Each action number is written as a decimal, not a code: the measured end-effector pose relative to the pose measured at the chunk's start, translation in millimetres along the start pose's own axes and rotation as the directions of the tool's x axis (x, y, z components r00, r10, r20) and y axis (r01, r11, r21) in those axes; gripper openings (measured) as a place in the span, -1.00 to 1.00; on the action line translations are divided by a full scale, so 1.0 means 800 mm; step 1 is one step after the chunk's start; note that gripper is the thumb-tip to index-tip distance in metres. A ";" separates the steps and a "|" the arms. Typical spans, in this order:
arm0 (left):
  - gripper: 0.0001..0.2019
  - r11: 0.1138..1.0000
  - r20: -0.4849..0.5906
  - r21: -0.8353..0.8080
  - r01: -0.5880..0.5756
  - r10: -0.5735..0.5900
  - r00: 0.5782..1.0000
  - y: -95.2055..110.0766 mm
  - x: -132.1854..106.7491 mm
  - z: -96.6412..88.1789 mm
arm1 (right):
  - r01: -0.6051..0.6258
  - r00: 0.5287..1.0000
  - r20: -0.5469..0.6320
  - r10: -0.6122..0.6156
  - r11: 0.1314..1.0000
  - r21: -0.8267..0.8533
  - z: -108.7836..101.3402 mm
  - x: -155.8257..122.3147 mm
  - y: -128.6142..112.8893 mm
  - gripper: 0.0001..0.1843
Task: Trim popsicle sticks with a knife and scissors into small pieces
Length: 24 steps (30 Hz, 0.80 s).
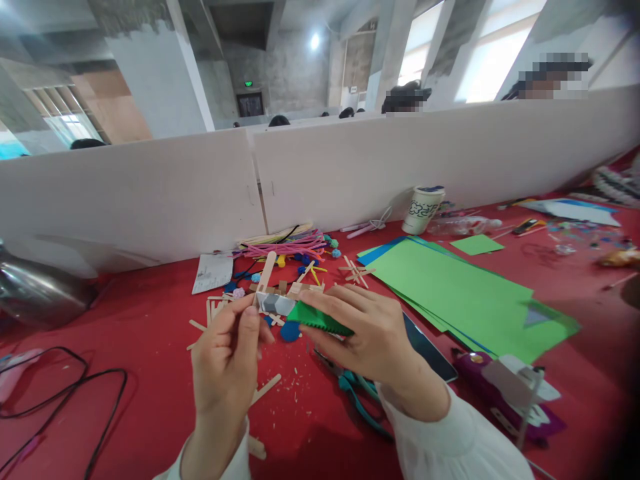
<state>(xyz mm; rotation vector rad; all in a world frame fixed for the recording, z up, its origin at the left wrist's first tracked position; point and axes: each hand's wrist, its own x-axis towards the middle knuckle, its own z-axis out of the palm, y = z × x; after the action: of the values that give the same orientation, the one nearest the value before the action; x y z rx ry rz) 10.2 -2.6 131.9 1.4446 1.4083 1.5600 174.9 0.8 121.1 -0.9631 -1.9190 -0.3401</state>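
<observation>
My left hand (227,357) is raised over the red table (125,400), its fingers pinched on the end of a small craft piece (277,302) made of ice-cream sticks with a grey patterned strip. My right hand (365,330) grips the other end, fingers closed over a folded green paper with a zigzag edge (317,319). An ice-cream stick (267,270) stands up from the piece. Teal-handled scissors (357,393) lie under my right wrist.
Green and blue paper sheets (450,287) lie to the right, a dark phone (430,347) beside them. Pipe cleaners and pom-poms (295,247), loose sticks (213,310), a paper cup (423,209), black cables (75,387), a purple glue gun (500,393). A white partition (150,193) stands behind.
</observation>
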 end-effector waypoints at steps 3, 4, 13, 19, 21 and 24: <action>-0.79 0.999 -0.005 0.038 -0.011 0.011 1.000 0.002 -0.001 -0.001 | 0.028 1.000 -0.009 -0.029 0.998 -0.057 0.000 -0.001 0.000 -0.75; -0.80 0.999 -0.008 0.048 -0.015 0.015 1.000 0.002 -0.001 -0.001 | 0.035 0.999 -0.004 -0.035 0.997 -0.063 0.000 -0.001 0.001 -0.76; -0.80 0.990 -0.021 0.132 -0.051 0.054 0.998 0.003 0.002 -0.002 | 0.028 1.000 0.007 -0.027 0.993 -0.114 -0.001 -0.002 0.003 -0.76; -0.79 0.982 -0.047 0.173 -0.075 0.085 0.995 0.002 0.002 -0.001 | 0.034 0.999 0.024 -0.031 0.994 -0.104 -0.003 -0.001 0.001 -0.78; -0.78 0.979 -0.043 0.187 -0.083 0.093 0.995 0.001 0.001 -0.001 | 0.034 0.999 0.036 -0.030 0.993 -0.113 -0.003 -0.001 0.001 -0.77; -0.78 0.966 -0.044 0.238 -0.098 0.111 0.993 0.000 0.000 -0.002 | 0.023 1.000 0.021 -0.020 0.988 -0.153 -0.004 -0.001 0.002 -0.76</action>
<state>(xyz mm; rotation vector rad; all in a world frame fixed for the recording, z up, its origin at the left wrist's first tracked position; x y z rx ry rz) 9.0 -3.2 131.9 1.6482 1.6193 1.5502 177.9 -0.5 122.3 -1.0495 -1.9439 -0.4983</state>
